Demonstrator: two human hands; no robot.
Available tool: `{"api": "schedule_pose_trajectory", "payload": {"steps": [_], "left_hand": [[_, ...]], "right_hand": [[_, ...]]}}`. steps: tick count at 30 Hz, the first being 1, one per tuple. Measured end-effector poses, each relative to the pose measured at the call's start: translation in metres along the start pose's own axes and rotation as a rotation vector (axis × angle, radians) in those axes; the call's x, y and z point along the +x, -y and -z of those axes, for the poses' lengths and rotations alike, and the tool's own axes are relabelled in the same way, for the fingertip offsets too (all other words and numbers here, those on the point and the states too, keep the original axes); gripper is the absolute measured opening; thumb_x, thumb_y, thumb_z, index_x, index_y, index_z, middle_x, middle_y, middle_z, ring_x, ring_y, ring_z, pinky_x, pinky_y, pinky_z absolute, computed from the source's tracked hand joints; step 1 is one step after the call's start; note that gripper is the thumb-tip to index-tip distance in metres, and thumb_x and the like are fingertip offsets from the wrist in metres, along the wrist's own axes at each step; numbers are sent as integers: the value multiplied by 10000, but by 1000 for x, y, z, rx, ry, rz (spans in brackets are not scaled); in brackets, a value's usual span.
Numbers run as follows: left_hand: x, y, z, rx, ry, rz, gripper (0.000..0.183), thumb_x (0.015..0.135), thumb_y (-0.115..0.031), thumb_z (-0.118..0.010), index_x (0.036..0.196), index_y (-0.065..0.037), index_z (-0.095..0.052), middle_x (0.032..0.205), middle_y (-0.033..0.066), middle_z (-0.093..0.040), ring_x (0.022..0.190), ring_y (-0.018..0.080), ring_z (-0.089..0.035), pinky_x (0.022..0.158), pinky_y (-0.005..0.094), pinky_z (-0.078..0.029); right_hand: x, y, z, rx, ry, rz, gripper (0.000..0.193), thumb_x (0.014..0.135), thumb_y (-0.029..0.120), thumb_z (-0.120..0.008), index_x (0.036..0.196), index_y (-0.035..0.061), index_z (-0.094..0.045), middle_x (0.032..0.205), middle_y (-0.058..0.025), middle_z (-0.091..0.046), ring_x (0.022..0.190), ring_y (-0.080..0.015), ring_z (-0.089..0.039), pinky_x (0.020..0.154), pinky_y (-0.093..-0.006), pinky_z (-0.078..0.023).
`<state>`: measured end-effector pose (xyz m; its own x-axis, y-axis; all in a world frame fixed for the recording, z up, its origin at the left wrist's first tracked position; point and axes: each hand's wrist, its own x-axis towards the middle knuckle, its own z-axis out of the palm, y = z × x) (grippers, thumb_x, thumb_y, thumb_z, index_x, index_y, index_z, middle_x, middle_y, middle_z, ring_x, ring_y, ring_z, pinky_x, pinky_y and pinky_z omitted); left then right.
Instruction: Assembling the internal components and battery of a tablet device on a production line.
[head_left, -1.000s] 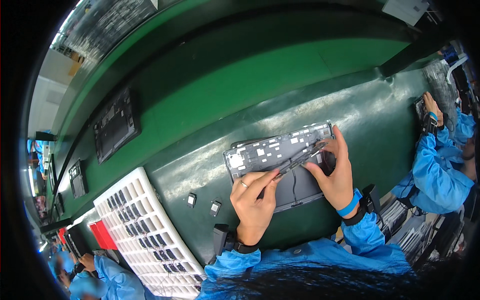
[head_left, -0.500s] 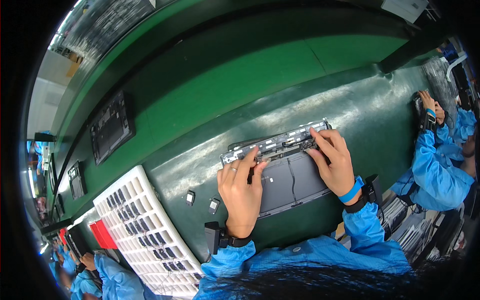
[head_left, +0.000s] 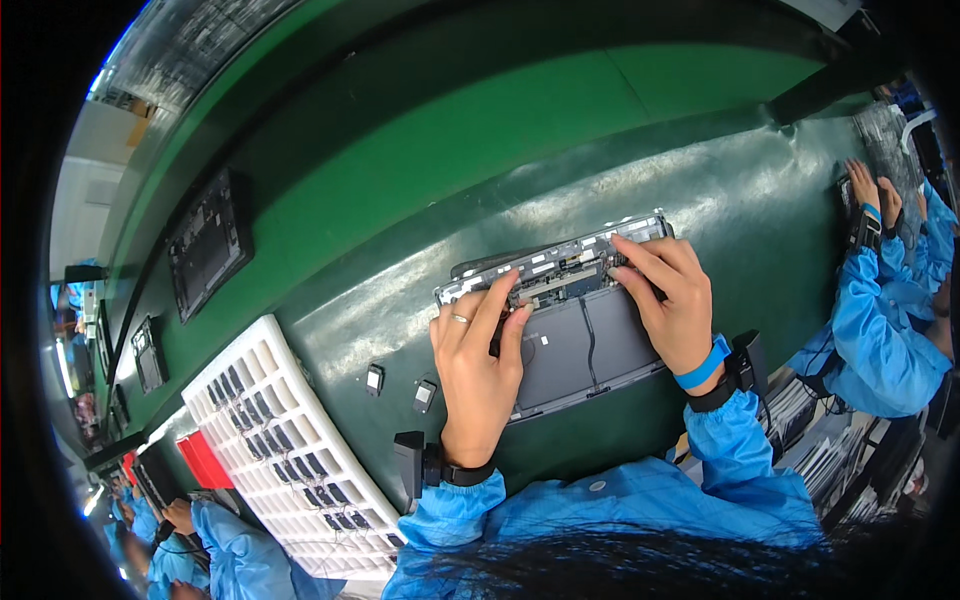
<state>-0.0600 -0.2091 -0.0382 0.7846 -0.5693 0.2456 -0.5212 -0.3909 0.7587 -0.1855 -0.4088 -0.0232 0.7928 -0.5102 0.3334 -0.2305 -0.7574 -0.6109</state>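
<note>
An open laptop chassis (head_left: 560,365) lies in front of me, with its dark grey flat panel on my side and its circuit boards along the far side. My left hand (head_left: 476,365) reaches over the left part, thumb and index finger closed on a small dark part at the inner edge. My right hand (head_left: 675,312) does likewise at the right part. The fingers mostly hide what each hand pinches. Between the hands, the board and a metal strip (head_left: 560,285) show. A thin dark cable (head_left: 590,340) runs across the panel.
Two small black modules (head_left: 374,379) with white labels lie left of the chassis. A white foam tray (head_left: 290,370) holds rows of wired black parts. A red item (head_left: 204,460) sits beside it. Another opened device (head_left: 208,245) stands far left. Co-workers' hands (head_left: 862,188) work at the right.
My fingers have shifted slightly along the inner edge, and more of the board shows between my hands. The whole view has moved a little. At the right, the co-worker's hands have moved apart.
</note>
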Motion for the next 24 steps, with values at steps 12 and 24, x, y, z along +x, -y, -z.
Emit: {"api": "schedule_pose_trajectory", "payload": {"steps": [12,24], "left_hand": [[2,-3,2,29,45,40,355,899,-96,-865,1250,-88,-808,1092,79,-707,1024,275,-641,947,397,-468],[19,-21,11,73,191,170,457,881,-28,-847,1311,-176,-800,1327,127,-567,1164,334,-594,984,398,-514]], "right_hand": [[2,0,-1,12,3,-22,329,895,18,-822,1221,70,-809,973,-92,-699,905,-292,-624,812,-394,-515],[21,10,15,27,255,-105,557,861,-12,-811,1392,130,-721,1094,-128,-631,976,-343,-635,862,-440,-533]]}}
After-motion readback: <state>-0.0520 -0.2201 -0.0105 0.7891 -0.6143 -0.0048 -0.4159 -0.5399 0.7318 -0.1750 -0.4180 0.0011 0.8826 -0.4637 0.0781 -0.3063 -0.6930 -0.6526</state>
